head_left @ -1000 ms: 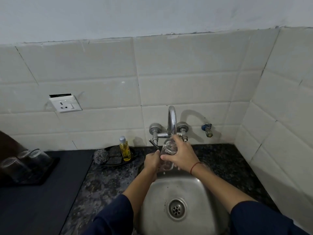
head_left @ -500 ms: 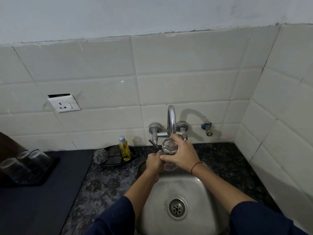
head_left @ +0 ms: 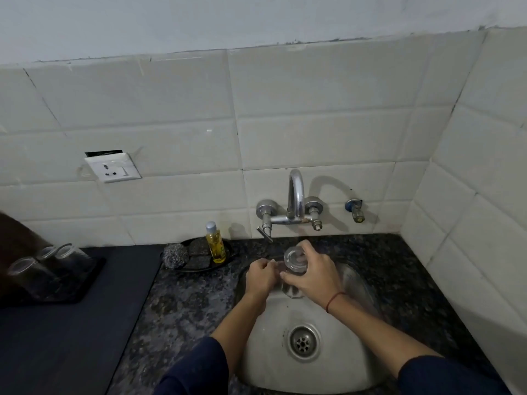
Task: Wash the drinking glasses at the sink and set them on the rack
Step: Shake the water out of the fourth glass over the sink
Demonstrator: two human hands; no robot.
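Since only the head camera sees this moment, every line below comes from that one view.

Glass: the glass (head_left: pixel 293 270) is held over the back of the sink (head_left: pixel 336 374), beneath the tap (head_left: pixel 295 195), with its end face turned up toward the camera; a second ago it sat more upright between the hands.
Right hand: the right hand (head_left: pixel 310 273) is wrapped over the glass from the right, fingers closed round its wall and thumb near the top.
Left hand: the left hand (head_left: pixel 261 276) is curled against the glass's left side, fingertips touching it; I cannot tell whether it truly grips or only steadies.
What changed: the hands have lowered a little from the spout and the glass has been rolled, so a different face meets the rinse.
Water: no clear stream can be made out at the spout.
Meaning for the task: this reads as rinsing or rubbing mid-way, not yet the carry.
Rack: the dark rack (head_left: pixel 82 283) lies well apart on the left counter, already bearing washed glasses (head_left: pixel 42 260).
Nearby: soap bottle (head_left: pixel 215 243) and steel scrubber (head_left: pixel 175 253) sit on a dish left of the sink, untouched.
Risk: wet glass may be slippery on the long carry leftward.
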